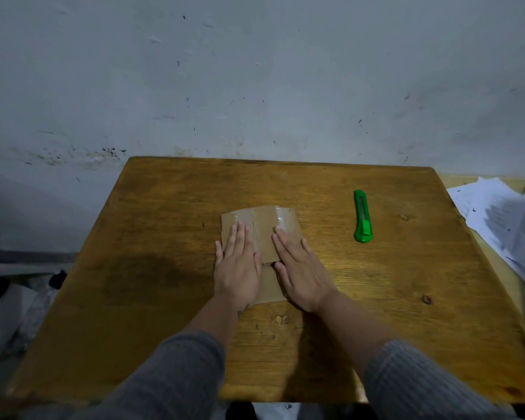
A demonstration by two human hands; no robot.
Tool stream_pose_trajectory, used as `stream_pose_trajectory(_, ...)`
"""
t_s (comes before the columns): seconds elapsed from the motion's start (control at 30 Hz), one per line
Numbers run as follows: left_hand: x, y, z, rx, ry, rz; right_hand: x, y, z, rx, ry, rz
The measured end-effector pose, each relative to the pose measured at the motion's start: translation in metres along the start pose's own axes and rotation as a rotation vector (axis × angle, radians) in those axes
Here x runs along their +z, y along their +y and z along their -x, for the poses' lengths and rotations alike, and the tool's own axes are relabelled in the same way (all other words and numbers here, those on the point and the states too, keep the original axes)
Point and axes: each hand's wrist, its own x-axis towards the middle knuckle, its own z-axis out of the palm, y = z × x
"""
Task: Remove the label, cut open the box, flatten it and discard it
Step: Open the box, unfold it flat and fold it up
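A small brown cardboard box [264,225] lies flattened on the middle of the wooden table [164,237], with clear tape shining on its far half. My left hand [237,268] presses flat on its left side, fingers straight and together. My right hand [300,271] presses flat on its right side, fingers pointing up and left. A lower flap of the cardboard shows between my two palms. A green utility knife [362,216] rests on the table to the right of the box, apart from both hands.
A stack of white printed papers [509,219] lies on another surface past the table's right edge. A grey, stained wall rises behind the table. Pale bags or cloth sit on the floor at the left.
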Motion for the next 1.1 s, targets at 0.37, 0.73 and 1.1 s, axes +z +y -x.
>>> stream_pose_trajectory(0.37,0.004,0.004,-0.001,-0.014,0.004,-0.076,0.005,-0.002,-0.003,0.019,0.013,-0.020)
stream_pose_trajectory(0.73,0.002,0.003,0.002,-0.052,0.053,-0.015,0.007,-0.007,-0.009,0.240,0.019,-0.110)
stream_pose_trajectory(1.1,-0.001,0.006,0.004,-0.282,0.064,0.076,0.006,-0.024,-0.017,0.496,0.180,-0.205)
